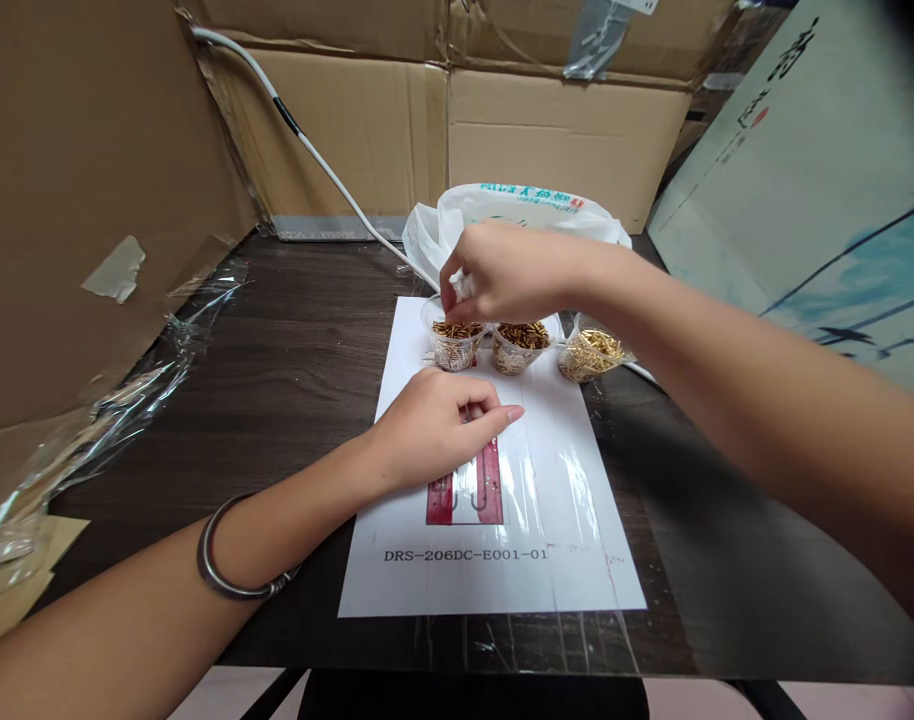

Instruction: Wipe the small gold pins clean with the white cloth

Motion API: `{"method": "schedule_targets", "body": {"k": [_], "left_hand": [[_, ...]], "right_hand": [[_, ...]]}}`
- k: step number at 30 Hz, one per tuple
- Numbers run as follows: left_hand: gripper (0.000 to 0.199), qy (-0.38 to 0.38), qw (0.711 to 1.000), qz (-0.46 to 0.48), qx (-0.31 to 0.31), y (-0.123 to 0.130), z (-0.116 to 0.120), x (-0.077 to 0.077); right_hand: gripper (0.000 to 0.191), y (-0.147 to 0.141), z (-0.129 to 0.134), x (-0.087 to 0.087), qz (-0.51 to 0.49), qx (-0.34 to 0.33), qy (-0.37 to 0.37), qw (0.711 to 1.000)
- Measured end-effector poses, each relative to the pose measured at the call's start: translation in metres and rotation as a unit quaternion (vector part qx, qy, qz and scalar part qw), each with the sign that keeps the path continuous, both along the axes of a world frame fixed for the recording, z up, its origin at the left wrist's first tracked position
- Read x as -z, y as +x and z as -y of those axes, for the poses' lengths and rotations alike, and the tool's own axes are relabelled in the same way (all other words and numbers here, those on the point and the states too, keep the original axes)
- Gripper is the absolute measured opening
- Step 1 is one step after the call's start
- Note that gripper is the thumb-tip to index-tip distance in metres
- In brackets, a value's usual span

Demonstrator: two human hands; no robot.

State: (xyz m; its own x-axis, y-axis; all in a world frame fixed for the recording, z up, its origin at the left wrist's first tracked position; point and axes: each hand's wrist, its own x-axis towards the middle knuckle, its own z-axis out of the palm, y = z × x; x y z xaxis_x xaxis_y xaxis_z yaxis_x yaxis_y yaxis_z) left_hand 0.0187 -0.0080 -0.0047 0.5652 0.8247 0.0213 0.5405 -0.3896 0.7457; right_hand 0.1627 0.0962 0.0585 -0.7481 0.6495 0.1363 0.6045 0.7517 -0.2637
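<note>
Three clear plastic cups of small brass-coloured pins stand in a row: the left cup (457,350), the middle cup (518,348) and the right cup (590,354). My right hand (502,275) is over the left cup, its thumb and fingertips pinched together at the pins; whatever is between them is too small to make out. Below the cups, my left hand (442,425) rests on a white printed sheet (547,540), fingers curled and thumb pointing right. It partly covers a red-and-white printed figure (491,485). Nothing can be made out inside its curled fingers.
Behind the cups lies a white plastic bag (532,205). A white cable (329,175) runs down from the upper left toward the cups. Cardboard walls (359,140) enclose the dark table (292,330) at the back and left; a pale printed panel (817,200) leans at the right.
</note>
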Motion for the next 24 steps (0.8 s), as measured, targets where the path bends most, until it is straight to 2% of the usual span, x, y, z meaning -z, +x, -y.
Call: {"method": "schedule_targets", "body": {"k": [3,6,9,11,14,17,24], "left_hand": [[0.035,0.006,1.000,0.017,-0.014,0.000,0.000,0.000],[0.028,0.008,0.998,0.048,-0.044,0.001,0.000,0.001],[0.026,-0.040,0.989,0.126,-0.064,0.003,0.002,0.003],[0.024,-0.092,0.973,0.207,-0.043,0.005,0.003,0.002],[0.024,-0.126,0.956,0.261,-0.036,0.007,0.005,-0.002],[0.025,-0.137,0.949,0.279,-0.059,0.007,0.006,-0.006],[0.021,-0.125,0.951,0.265,-0.095,0.006,0.004,-0.005]], "right_hand": [[0.004,0.007,0.015,-0.010,-0.066,0.027,-0.020,0.997],[0.005,0.016,0.040,-0.019,-0.128,0.054,-0.059,0.989],[0.008,0.026,0.065,-0.021,-0.135,0.059,-0.101,0.984],[0.010,0.031,0.075,-0.017,-0.137,0.050,-0.110,0.983],[0.010,0.036,0.080,-0.009,-0.136,0.055,-0.098,0.984],[0.008,0.039,0.079,-0.007,-0.120,0.067,-0.104,0.985],[0.010,0.050,0.071,-0.026,-0.040,0.062,-0.117,0.990]]}}
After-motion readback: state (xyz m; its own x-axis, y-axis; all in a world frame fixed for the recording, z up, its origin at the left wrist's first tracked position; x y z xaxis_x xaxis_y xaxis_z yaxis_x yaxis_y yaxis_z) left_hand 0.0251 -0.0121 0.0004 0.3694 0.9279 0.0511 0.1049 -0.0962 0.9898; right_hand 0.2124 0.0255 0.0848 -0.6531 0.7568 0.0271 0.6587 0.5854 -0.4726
